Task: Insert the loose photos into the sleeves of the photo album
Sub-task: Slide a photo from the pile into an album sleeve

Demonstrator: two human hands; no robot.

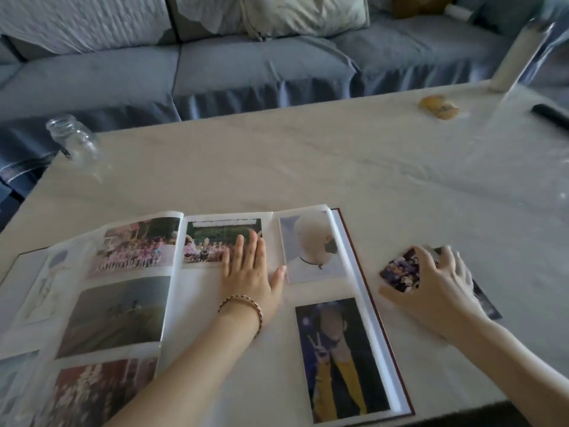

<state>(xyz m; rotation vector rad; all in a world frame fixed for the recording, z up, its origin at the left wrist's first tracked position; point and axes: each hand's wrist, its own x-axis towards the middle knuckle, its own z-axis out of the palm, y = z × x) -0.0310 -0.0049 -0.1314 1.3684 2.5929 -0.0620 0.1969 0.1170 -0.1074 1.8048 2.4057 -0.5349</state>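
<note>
On the table (pixel 308 155), your left hand (pixel 249 272) presses flat, fingers straight, on the open photo album (pixel 197 303); beside it, your right hand (pixel 431 282) pinches a loose photo (pixel 400 272).

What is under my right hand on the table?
The right hand grips a group photo; a dark photo pokes out beside the wrist. Any others beneath are hidden.
</note>
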